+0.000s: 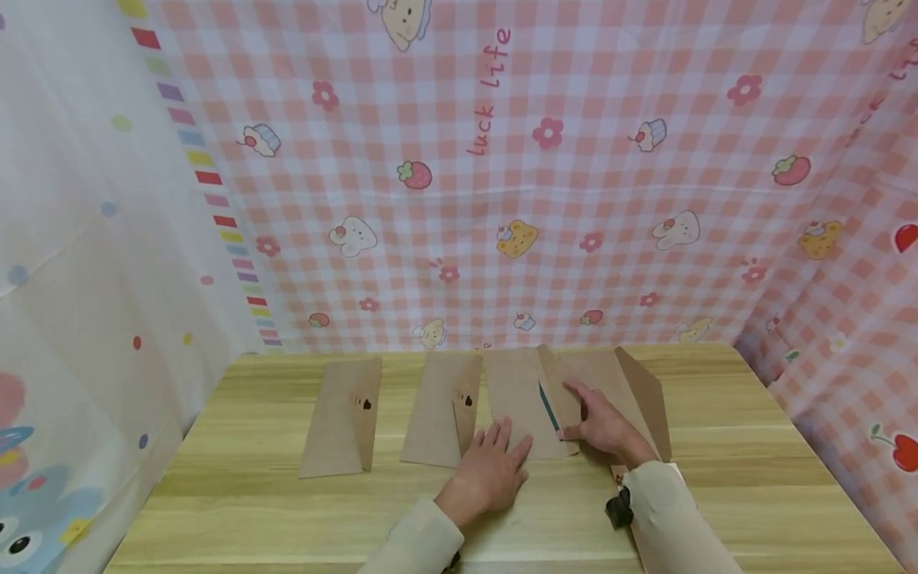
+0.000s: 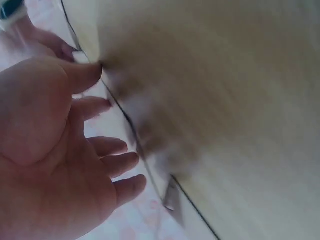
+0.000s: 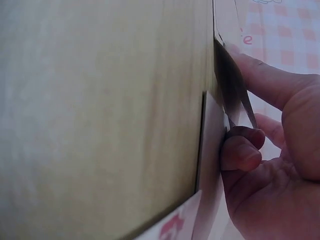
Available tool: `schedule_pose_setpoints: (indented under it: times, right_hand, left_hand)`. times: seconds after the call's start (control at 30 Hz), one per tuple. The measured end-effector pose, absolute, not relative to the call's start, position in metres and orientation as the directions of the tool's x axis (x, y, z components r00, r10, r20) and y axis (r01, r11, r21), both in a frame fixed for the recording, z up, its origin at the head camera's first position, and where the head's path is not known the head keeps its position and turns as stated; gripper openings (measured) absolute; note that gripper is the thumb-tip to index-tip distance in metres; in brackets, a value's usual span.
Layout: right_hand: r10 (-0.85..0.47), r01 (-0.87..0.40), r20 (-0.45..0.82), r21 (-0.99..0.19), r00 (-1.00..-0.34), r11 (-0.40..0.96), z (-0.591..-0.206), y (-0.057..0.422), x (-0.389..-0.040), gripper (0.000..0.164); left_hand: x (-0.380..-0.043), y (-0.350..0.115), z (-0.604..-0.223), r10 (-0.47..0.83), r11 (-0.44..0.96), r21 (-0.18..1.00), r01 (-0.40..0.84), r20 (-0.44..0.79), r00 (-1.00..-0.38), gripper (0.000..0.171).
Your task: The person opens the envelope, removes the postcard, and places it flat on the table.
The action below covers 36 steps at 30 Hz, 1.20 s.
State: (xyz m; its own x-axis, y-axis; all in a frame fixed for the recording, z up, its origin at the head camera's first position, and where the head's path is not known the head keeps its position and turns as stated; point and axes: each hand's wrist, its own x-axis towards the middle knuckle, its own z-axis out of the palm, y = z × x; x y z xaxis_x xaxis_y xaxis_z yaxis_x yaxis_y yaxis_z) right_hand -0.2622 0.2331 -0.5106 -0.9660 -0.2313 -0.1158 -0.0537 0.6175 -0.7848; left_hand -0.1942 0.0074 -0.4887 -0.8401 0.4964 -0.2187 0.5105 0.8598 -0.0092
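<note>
Several brown paper envelopes stand in a row on the wooden table: a far-left envelope (image 1: 333, 422), a second envelope (image 1: 433, 414), a third envelope (image 1: 512, 399) and a rightmost envelope (image 1: 588, 367). My left hand (image 1: 488, 478) lies with fingers spread over the lower left corner of the third envelope and the second one's near edge. My right hand (image 1: 606, 422) holds the third envelope's flap (image 1: 552, 371) between thumb and curled fingers. A dark narrow gap shows along that flap's edge. The right wrist view shows the raised flap's dark underside (image 3: 229, 75).
Under the right sleeve lies another brown paper piece (image 1: 634, 526) with red print, partly hidden. The rightmost envelope's darker flap (image 1: 645, 399) is spread out. A checked pink cloth (image 1: 459, 263) hangs along the table's back edge, with a dotted white cloth (image 1: 107, 263) at the left.
</note>
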Motion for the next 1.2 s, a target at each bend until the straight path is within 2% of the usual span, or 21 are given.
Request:
schedule_pose_setpoints:
  times: [0.27,0.5,0.9,1.2]
  right_hand:
    - [-0.236,-0.067,-0.107,-0.777,-0.966,0.626,-0.509,0.231,-0.262,0.090]
    - [-0.269,-0.114,-0.076,-0.771,-0.960,0.626,-0.510,0.234,-0.264,0.090]
    - [-0.288,-0.153,-0.047,-0.759,-0.957,0.633,-0.512,0.236,-0.264,0.088]
    - [-0.288,-0.141,-0.059,-0.767,-0.956,0.625,-0.511,0.236,-0.264,0.089]
  left_hand:
    - [-0.177,0.009,-0.484,0.504,0.848,-0.033,0.529,-0.256,-0.825,0.057]
    - [-0.176,0.006,-0.488,0.488,0.864,0.019,0.502,-0.270,-0.830,0.059]
    - [-0.177,0.005,-0.488,0.488,0.866,0.042,0.498,-0.289,-0.824,0.062]
    - [-0.177,0.003,-0.487,0.494,0.864,0.062,0.499,-0.288,-0.820,0.065]
